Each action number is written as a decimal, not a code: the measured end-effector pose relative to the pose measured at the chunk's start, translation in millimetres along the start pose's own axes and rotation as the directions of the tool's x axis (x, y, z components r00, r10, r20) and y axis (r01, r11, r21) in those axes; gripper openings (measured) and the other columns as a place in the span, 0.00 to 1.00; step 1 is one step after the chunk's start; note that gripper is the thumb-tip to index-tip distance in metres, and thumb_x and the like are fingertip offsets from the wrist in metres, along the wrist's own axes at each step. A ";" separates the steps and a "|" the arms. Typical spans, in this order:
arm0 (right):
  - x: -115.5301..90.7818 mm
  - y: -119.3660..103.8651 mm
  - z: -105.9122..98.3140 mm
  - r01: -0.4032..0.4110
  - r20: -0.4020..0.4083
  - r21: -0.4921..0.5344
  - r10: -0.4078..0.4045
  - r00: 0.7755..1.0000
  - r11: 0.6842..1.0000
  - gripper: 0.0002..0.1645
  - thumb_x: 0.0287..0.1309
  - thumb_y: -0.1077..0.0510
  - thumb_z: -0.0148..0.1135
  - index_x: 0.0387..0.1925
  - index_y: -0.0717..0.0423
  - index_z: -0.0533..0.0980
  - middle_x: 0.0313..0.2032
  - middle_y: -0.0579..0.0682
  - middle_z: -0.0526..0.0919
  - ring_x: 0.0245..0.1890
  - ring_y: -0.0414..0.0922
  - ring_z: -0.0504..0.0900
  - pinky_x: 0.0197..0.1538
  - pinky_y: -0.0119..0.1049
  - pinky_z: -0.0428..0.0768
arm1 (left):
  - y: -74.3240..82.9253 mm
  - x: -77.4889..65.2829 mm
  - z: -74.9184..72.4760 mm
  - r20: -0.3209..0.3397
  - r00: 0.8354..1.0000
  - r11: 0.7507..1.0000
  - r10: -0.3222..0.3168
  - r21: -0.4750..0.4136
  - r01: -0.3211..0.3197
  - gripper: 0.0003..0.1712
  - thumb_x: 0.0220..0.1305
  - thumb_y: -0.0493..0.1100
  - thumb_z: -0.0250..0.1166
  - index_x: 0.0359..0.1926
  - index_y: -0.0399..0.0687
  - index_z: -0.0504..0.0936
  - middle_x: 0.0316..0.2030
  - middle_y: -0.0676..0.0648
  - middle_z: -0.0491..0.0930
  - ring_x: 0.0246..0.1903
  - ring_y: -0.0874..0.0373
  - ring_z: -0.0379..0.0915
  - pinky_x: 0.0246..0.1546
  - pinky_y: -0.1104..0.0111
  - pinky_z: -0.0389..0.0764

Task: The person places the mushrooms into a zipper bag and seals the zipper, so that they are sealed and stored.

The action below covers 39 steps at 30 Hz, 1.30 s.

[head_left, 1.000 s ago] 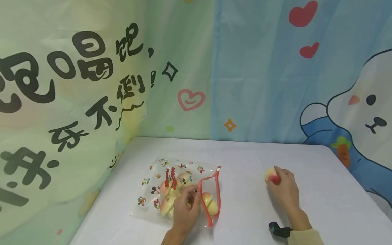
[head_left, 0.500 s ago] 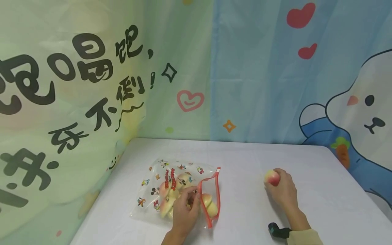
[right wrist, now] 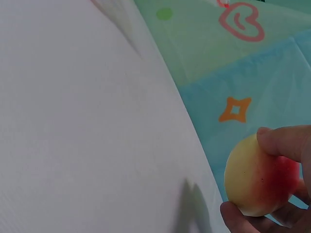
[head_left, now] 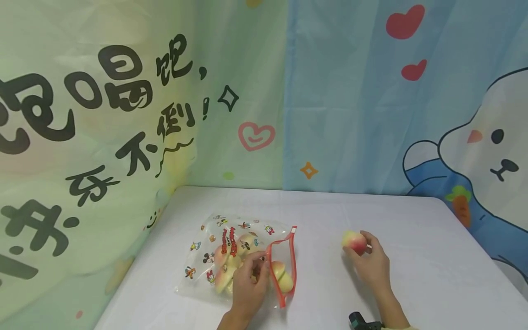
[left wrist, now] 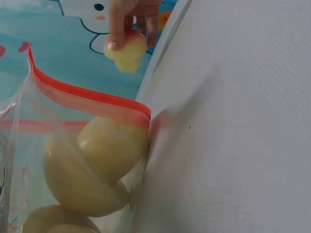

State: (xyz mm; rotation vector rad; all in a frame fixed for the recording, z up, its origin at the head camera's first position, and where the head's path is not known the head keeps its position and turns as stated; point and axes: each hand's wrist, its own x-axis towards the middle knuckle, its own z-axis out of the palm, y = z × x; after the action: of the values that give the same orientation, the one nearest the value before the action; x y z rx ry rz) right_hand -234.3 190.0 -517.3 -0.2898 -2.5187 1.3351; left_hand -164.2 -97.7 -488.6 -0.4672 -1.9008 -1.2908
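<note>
My left hand (head_left: 249, 284) pinches the clear zip bag (head_left: 198, 261) beside its red-edged mouth. The bag lies on the table with cartoon prints on it, its mouth gaping to the right. Through the plastic show several yellow-and-pink toy fruits (head_left: 233, 266), and a pair (head_left: 283, 277) sits just inside the mouth. To the right, my right hand (head_left: 371, 261) holds a peach-like toy fruit (head_left: 354, 242) above the table between thumb and fingers. It is yellow with a red blush; in the left wrist view the toy fruit (left wrist: 127, 48) has a narrower yellow end pointing down.
A white table (head_left: 317, 215) carries everything. Behind and at the left hang printed cloths, a blue one (head_left: 342, 105) with a bear and a pale green one (head_left: 103, 27) with writing. A black device (head_left: 363, 321) is by my right wrist.
My right hand has moved left toward the bag with the peach-like toy fruit. My left hand and the bag have stayed in place.
</note>
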 end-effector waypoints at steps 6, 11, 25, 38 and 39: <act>-18.7 -11.1 13.8 0.013 0.012 0.054 -0.014 1.000 0.998 0.40 0.55 0.52 0.72 0.66 0.57 0.65 0.61 0.60 0.72 0.55 0.58 0.75 0.41 0.27 0.74 | 2.5 0.1 -0.2 0.004 1.000 1.000 -0.013 -0.013 0.013 0.16 0.52 0.21 0.64 0.42 0.35 0.77 0.20 0.49 0.77 0.19 0.68 0.66 0.17 0.81 0.68; -30.8 -20.8 29.4 0.059 0.001 0.110 -0.060 0.998 0.992 0.39 0.52 0.56 0.74 0.63 0.57 0.67 0.59 0.58 0.74 0.53 0.55 0.77 0.39 0.18 0.73 | 3.4 0.7 -0.8 -0.003 1.000 1.000 -0.014 -0.017 0.014 0.16 0.52 0.21 0.64 0.42 0.35 0.77 0.21 0.49 0.77 0.18 0.67 0.66 0.17 0.80 0.68; -62.1 -46.9 54.9 -0.009 0.117 0.307 -0.029 0.993 0.952 0.35 0.56 0.57 0.70 0.64 0.56 0.67 0.58 0.54 0.74 0.51 0.42 0.76 0.42 0.23 0.76 | -34.5 -12.1 6.7 0.012 0.999 0.998 0.046 -0.038 -0.045 0.16 0.55 0.24 0.64 0.45 0.38 0.77 0.20 0.51 0.76 0.18 0.67 0.66 0.17 0.82 0.67; -66.2 -39.1 54.7 0.175 0.239 0.607 -0.388 0.890 0.775 0.30 0.48 0.76 0.66 0.55 0.68 0.67 0.53 0.62 0.70 0.45 0.38 0.80 0.42 0.32 0.83 | -30.8 -13.3 6.7 0.024 0.999 0.999 -0.033 -0.006 0.033 0.18 0.57 0.27 0.65 0.47 0.46 0.78 0.23 0.55 0.79 0.20 0.70 0.68 0.19 0.81 0.70; -66.4 -38.0 54.4 0.186 0.253 0.616 -0.416 0.873 0.765 0.30 0.48 0.76 0.66 0.54 0.68 0.67 0.52 0.63 0.70 0.45 0.38 0.80 0.42 0.33 0.83 | -30.9 -13.4 7.0 0.021 1.000 1.000 -0.023 -0.008 0.023 0.18 0.57 0.27 0.65 0.47 0.46 0.78 0.23 0.55 0.78 0.20 0.70 0.68 0.19 0.81 0.70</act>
State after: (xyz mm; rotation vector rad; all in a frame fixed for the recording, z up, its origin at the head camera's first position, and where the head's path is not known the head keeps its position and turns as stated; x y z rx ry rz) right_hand -191.6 106.7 -524.6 0.5427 -2.1252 2.0602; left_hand -179.1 -102.8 -519.1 -0.4658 -1.9235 -1.3141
